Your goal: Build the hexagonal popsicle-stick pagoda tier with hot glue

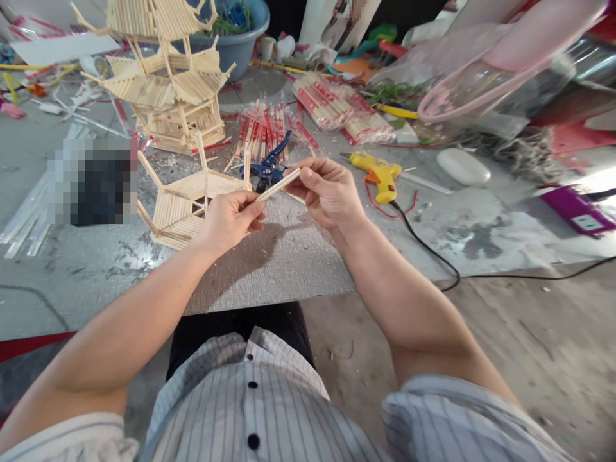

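Sticks (279,185) are pinched in the grip of left hand (231,218) and right hand (330,191), not yet attached; the frame (180,221) has bare posts; behind, a tower (166,86) stands tiered.

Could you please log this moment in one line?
left hand: pinching wooden piece | right hand: gripping its other end | nearby: blue cutter, yellow glue gun

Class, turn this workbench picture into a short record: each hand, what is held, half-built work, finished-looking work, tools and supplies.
Left hand: pinching one end of the pale stick piece
Right hand: pinching its other end
Held piece: one stick or several together, hard to tell
Low build: stick frame with upright posts, beside the left hand
Tall build: tiered stick tower, behind the frame
Tools: blue pliers; yellow glue gun
Supplies: packets of sticks
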A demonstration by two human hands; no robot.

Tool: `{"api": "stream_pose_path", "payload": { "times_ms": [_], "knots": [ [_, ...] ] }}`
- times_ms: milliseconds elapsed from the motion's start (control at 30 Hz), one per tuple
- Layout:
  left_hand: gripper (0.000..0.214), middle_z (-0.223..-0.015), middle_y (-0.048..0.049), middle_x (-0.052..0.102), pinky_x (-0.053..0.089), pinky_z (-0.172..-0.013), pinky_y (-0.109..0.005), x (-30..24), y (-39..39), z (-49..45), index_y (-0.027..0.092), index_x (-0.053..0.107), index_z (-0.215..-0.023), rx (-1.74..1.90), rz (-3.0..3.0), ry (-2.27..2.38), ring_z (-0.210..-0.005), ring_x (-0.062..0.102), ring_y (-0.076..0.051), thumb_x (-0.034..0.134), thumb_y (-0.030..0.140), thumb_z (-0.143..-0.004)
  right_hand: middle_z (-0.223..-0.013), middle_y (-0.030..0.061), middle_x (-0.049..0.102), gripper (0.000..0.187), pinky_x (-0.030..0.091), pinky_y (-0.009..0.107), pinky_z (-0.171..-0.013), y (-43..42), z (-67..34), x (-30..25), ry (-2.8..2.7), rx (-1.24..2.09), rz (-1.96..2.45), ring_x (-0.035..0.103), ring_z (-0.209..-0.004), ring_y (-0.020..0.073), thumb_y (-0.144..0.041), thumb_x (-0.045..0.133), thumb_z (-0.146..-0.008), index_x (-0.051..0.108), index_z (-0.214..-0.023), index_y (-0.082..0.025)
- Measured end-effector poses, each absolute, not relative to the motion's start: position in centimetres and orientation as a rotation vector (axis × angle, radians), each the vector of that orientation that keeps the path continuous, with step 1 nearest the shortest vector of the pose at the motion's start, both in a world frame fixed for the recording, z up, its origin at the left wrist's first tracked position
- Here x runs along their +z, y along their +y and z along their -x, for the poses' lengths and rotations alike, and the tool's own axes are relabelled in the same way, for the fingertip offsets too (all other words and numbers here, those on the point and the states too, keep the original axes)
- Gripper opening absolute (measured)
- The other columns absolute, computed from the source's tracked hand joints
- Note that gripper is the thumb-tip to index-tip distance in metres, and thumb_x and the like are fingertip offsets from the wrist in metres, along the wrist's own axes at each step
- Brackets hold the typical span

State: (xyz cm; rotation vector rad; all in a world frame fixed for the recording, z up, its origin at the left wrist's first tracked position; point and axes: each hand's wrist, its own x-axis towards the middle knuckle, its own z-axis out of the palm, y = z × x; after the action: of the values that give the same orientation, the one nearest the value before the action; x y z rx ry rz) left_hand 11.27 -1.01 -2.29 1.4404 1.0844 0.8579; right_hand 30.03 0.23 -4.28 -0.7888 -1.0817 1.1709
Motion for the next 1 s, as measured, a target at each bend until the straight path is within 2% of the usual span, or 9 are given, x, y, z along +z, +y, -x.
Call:
{"api": "stream_pose_path", "payload": {
  "times_ms": [200,367,533,667,1000],
  "knots": [
    [0.006,-0.062,0.0027,0.061,0.05,-0.049,-0.014,-2.1,-1.0,-11.5,0.013,0.064,-0.081,0.891,-1.358,1.099,-0.047,0.059,-0.005,0.06,0.014,-0.086,-0.086,-0.002,0.073,0.033,0.059,0.03,-0.074,-0.2,-30.1,-3.7,-1.093,1.183,0.783,0.071,-0.086,0.0148,-0.052,0.077,-0.068,0.068,-0.089,-0.028],
    [0.005,-0.063,0.0023,0.062,0.05,-0.05,-0.013,-2.2,-1.0,-11.5,0.013,0.065,-0.082,0.886,-1.382,1.094,-0.048,0.059,-0.004,0.062,0.016,-0.085,-0.082,-0.0039,0.072,0.038,0.058,0.027,-0.072,-0.2,-30.0,-3.7,-1.123,1.119,0.817,0.069,-0.077,0.0116,-0.05,0.083,-0.059,0.069,-0.086,-0.027],
    [0.007,-0.064,0.0016,0.061,0.05,-0.05,-0.014,-2.5,-0.9,-11.4,0.013,0.066,-0.084,0.883,-1.437,1.079,-0.049,0.06,-0.005,0.062,0.019,-0.085,-0.075,-0.005,0.069,0.031,0.058,0.026,-0.071,-0.2,-29.6,-3.7,-1.128,1.02,0.83,0.065,-0.068,0.009,-0.045,0.084,-0.059,0.069,-0.078,-0.026],
    [0.009,-0.064,0.001,0.061,0.051,-0.05,-0.015,-2.9,-0.9,-11.3,0.013,0.066,-0.083,0.898,-1.448,1.087,-0.049,0.06,-0.005,0.062,0.02,-0.085,-0.071,-0.0054,0.068,0.033,0.058,0.026,-0.07,-0.2,-29.4,-3.7,-1.126,0.99,0.834,0.065,-0.066,0.0091,-0.048,0.084,-0.057,0.069,-0.075,-0.025],
    [0.009,-0.062,0.0005,0.062,0.051,-0.051,-0.014,-2.6,-1.2,-11.3,0.013,0.066,-0.08,0.907,-1.476,1.137,-0.05,0.06,-0.006,0.063,0.021,-0.084,-0.075,-0.004,0.067,0.025,0.058,0.028,-0.078,0.0,-29.8,-4.1,-1.133,1.049,0.823,0.066,-0.073,0.0097,-0.039,0.083,-0.064,0.069,-0.079,-0.025]
  ]
}}
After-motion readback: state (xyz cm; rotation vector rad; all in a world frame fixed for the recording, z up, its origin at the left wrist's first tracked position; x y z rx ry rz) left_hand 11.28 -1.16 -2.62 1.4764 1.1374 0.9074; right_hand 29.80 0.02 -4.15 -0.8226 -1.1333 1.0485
